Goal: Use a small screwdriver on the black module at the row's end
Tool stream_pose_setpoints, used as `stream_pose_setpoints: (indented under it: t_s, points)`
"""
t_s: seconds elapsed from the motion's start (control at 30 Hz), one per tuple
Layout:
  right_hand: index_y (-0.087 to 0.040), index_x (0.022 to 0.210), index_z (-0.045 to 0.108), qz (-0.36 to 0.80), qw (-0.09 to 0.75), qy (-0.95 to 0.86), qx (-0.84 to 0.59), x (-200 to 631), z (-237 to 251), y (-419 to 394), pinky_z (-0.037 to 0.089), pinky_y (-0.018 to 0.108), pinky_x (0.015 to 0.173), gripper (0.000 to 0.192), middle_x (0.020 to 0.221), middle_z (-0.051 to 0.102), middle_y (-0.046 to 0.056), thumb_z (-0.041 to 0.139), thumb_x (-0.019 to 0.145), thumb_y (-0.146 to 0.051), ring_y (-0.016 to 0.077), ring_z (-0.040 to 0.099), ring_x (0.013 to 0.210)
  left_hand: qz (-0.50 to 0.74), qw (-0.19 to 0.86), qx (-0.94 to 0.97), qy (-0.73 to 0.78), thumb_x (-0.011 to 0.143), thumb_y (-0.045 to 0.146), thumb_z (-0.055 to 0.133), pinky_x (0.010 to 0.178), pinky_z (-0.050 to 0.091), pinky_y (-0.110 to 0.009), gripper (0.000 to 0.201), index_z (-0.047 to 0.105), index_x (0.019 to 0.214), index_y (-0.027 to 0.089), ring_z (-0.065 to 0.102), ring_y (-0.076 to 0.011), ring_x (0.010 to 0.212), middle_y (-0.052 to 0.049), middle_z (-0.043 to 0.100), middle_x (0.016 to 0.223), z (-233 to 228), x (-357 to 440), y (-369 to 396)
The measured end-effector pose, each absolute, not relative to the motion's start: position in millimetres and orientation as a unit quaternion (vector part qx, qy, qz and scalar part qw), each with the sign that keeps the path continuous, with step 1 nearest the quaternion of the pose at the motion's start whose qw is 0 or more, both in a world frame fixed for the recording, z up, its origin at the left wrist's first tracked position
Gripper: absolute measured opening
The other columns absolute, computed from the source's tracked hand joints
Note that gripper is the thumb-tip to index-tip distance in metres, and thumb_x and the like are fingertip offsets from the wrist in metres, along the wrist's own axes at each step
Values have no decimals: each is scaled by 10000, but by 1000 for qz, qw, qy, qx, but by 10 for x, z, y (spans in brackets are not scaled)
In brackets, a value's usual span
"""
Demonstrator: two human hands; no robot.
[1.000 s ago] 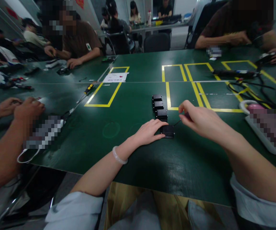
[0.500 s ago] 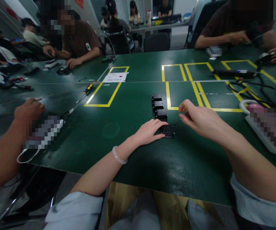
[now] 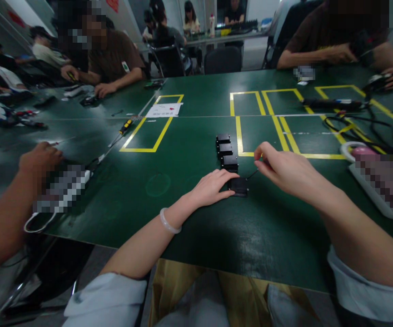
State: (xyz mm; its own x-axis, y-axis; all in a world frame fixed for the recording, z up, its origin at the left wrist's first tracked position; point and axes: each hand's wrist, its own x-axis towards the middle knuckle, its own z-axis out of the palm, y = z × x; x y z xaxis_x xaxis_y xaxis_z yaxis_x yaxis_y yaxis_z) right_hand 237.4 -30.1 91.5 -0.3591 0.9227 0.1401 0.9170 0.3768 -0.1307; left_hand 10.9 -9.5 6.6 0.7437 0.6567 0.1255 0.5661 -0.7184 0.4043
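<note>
My left hand [image 3: 211,187] holds a small black box-shaped block [image 3: 239,186] flat on the table, thumb at its near side and fingers at its far left. My right hand [image 3: 278,170] is closed in a pinch on a thin dark tool [image 3: 252,174], whose slim shaft slants down to the block's upper right corner. Most of that tool is hidden in the fingers, so its exact kind cannot be told. Beyond my left fingers stand three similar black blocks [image 3: 225,149] in a row, with small shiny points at their corners.
The green table [image 3: 196,236] bears yellow tape outlines [image 3: 239,136]. At right are a white tray [image 3: 373,193] and black cables [image 3: 349,125]. A co-worker's hand [image 3: 41,156] rests beside a white-edged device [image 3: 85,181] at left. A yellow-black screwdriver [image 3: 126,126] lies further off.
My right hand has shifted very slightly at the tool. My left hand and the black blocks stay in place. Across the table, a co-worker's hand now shows something yellow.
</note>
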Motion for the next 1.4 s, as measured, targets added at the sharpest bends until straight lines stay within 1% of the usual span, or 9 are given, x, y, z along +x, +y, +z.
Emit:
stream_pose_setpoints:
  t_s: [0.2, 0.37, 0.47, 0.57, 0.7, 0.83, 0.93, 1.2, 1.4]
  points:
    - [-201, 1091, 464, 26, 122, -830, -544, 2367, 924, -326, 287, 276, 522, 230, 854, 685, 58, 413, 908, -331, 196, 606, 670, 131, 174, 917, 333, 934, 386, 550, 914, 451, -374, 428, 442, 1327, 255, 529, -237, 1070, -66, 561, 1197, 73, 104, -104]
    - [-214, 1023, 486, 17, 111, -827, -551, 2366, 925, -315, 266, 275, 512, 254, 725, 649, 28, 379, 944, -431, 192, 578, 614, 135, 176, 917, 332, 936, 394, 546, 917, 450, -374, 426, 445, 1326, 256, 528, -235, 1070, -68, 557, 1205, 71, 104, -99]
    - [-210, 1014, 493, 7, 103, -827, -552, 2376, 911, -301, 253, 276, 505, 251, 693, 631, 30, 343, 958, -403, 189, 557, 586, 133, 177, 917, 332, 935, 396, 546, 917, 450, -374, 428, 443, 1328, 259, 526, -235, 1075, -68, 553, 1213, 70, 106, -94]
    - [-202, 1063, 476, 19, 109, -831, -546, 2381, 904, -300, 257, 276, 506, 215, 751, 652, 39, 360, 944, -338, 186, 566, 604, 133, 177, 916, 334, 935, 396, 544, 917, 450, -381, 427, 442, 1329, 266, 526, -239, 1079, -68, 554, 1210, 65, 106, -94]
    - [-207, 1084, 460, 33, 120, -829, -546, 2367, 921, -316, 261, 272, 514, 214, 828, 674, 47, 402, 927, -340, 192, 594, 665, 136, 176, 916, 333, 934, 398, 549, 913, 453, -373, 434, 439, 1329, 257, 527, -236, 1076, -65, 557, 1200, 59, 104, -94]
    - [-216, 1006, 491, 12, 98, -824, -558, 2352, 944, -318, 242, 278, 507, 254, 721, 643, 30, 362, 953, -429, 192, 562, 607, 135, 175, 917, 332, 931, 393, 555, 910, 453, -370, 438, 440, 1331, 256, 527, -232, 1070, -64, 557, 1201, 63, 104, -93]
    - [-213, 958, 507, -2, 82, -822, -563, 2356, 940, -309, 236, 281, 505, 268, 681, 627, 34, 341, 960, -424, 194, 555, 590, 130, 178, 916, 336, 932, 394, 550, 911, 453, -378, 436, 439, 1333, 263, 530, -236, 1069, -66, 556, 1204, 67, 106, -95]
    - [-203, 1093, 460, 23, 111, -836, -537, 2378, 919, -325, 261, 278, 510, 229, 805, 677, 47, 390, 912, -324, 187, 587, 630, 132, 177, 916, 335, 934, 394, 545, 908, 455, -379, 428, 443, 1329, 265, 526, -237, 1071, -66, 557, 1198, 64, 106, -96]
    - [-215, 1037, 470, 26, 110, -831, -545, 2354, 945, -335, 267, 281, 515, 232, 770, 660, 30, 395, 938, -410, 188, 579, 628, 136, 176, 916, 334, 933, 396, 550, 906, 456, -368, 433, 442, 1328, 257, 529, -231, 1056, -66, 556, 1201, 63, 104, -98]
